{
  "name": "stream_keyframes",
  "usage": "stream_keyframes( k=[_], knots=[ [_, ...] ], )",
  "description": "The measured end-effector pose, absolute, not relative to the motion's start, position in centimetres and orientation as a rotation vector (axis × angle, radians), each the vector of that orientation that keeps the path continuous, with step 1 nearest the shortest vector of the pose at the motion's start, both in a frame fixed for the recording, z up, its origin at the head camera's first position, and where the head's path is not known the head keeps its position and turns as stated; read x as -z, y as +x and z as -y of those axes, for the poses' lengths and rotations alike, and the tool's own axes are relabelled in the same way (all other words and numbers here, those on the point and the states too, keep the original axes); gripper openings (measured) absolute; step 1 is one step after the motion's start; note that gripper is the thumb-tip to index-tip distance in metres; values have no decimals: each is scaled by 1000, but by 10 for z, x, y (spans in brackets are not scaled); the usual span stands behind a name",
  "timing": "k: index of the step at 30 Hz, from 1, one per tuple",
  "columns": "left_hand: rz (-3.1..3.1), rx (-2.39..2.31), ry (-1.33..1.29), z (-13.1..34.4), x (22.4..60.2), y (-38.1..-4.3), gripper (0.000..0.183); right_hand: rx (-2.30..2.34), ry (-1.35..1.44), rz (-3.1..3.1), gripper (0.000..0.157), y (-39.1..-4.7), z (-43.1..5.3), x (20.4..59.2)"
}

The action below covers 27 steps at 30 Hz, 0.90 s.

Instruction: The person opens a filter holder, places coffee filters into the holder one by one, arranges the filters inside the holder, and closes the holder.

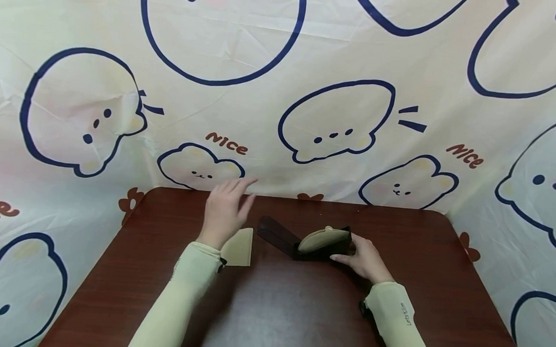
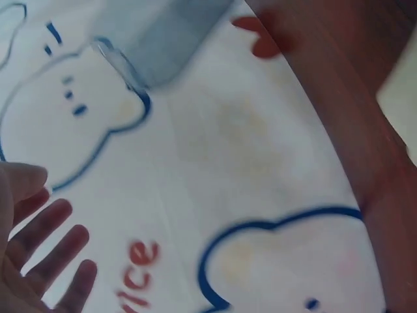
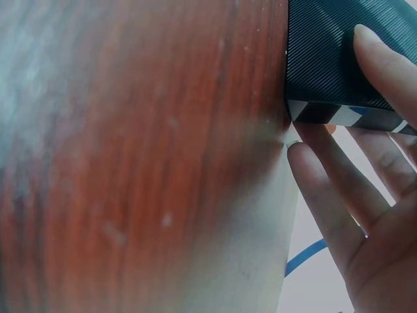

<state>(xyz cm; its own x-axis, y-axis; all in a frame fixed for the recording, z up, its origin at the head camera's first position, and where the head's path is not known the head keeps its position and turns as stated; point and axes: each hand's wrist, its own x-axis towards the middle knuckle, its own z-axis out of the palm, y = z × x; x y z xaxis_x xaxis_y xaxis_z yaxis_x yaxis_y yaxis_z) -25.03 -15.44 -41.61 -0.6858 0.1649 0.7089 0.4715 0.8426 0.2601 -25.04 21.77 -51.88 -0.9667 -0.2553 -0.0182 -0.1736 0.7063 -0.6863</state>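
Observation:
A black hinged case (image 1: 278, 236) stands with its lid swung open on the brown table, its ribbed outer face close up in the right wrist view. Inside its right half sits a beige rounded piece (image 1: 323, 240) with a small nub on top. My right hand (image 1: 365, 259) grips the right end of the case, thumb (image 3: 388, 72) on the ribbed side and fingers at the striped edge. Raised over the table's far left part, my left hand (image 1: 224, 210) holds nothing, its fingers loosely spread. Below it lies a flat beige cloth (image 1: 240, 249), partly hidden by the wrist.
The dark brown wooden table (image 1: 270, 314) ends at a far edge against a patterned curtain (image 1: 257, 115). That curtain also hangs along the left and right sides of the table.

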Motion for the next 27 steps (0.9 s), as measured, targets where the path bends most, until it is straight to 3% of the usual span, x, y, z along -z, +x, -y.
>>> stream_keyframes(
  k=[4, 13, 22, 27],
  knots=[
    [2494, 594, -373, 180, 430, -251, 43, 1106, -350, -2797, 50, -251, -217, 519],
    [3072, 950, -209, 216, 474, -250, 87, 1114, -361, -2799, 52, -252, -218, 521],
    [3214, 829, -167, 216, 498, -245, 107, 1122, -353, -2797, 53, -253, -219, 522],
    [3216, 713, -158, 214, 504, -243, 106, 1126, -367, -2797, 52, -253, -219, 522]
  ],
)
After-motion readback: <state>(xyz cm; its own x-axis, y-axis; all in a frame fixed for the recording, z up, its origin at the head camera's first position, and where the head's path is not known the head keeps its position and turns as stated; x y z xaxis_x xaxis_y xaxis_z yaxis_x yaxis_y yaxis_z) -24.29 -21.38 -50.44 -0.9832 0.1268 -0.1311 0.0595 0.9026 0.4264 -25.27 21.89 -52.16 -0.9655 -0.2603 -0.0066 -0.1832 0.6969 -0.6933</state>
